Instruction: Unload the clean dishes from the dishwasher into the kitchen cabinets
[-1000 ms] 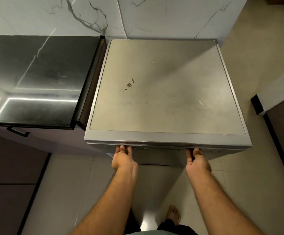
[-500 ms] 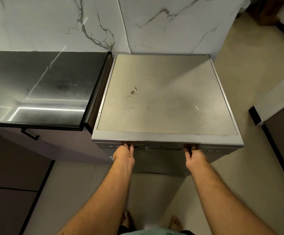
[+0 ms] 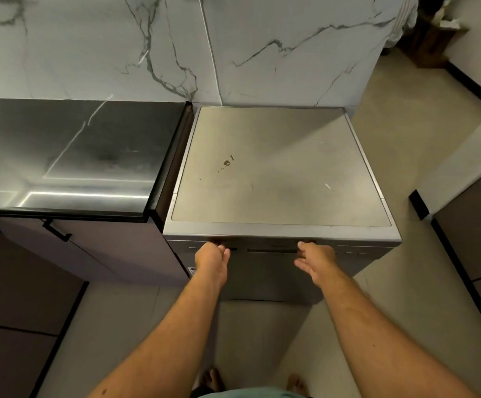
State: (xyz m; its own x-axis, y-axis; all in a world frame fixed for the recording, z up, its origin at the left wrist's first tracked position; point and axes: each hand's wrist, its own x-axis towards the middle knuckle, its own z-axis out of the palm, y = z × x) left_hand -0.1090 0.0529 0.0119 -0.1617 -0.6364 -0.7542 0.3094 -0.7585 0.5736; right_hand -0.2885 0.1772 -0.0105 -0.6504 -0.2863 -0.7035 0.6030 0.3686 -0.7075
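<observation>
Fingertips hidden under dishwasher [image 3: 279,173] lip; left hand [image 3: 212,258] gripping, right hand [image 3: 316,258] grip unclear

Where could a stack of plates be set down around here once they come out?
The dishwasher's top is bare but for small brown marks; it runs from the marble wall to its front edge. The dark countertop to its left looks bare too. It is crowded only at the door's upper edge, where the left hand and right hand are.

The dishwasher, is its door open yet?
No, the dishwasher door is closed; both hands only reach under its top front edge.
</observation>
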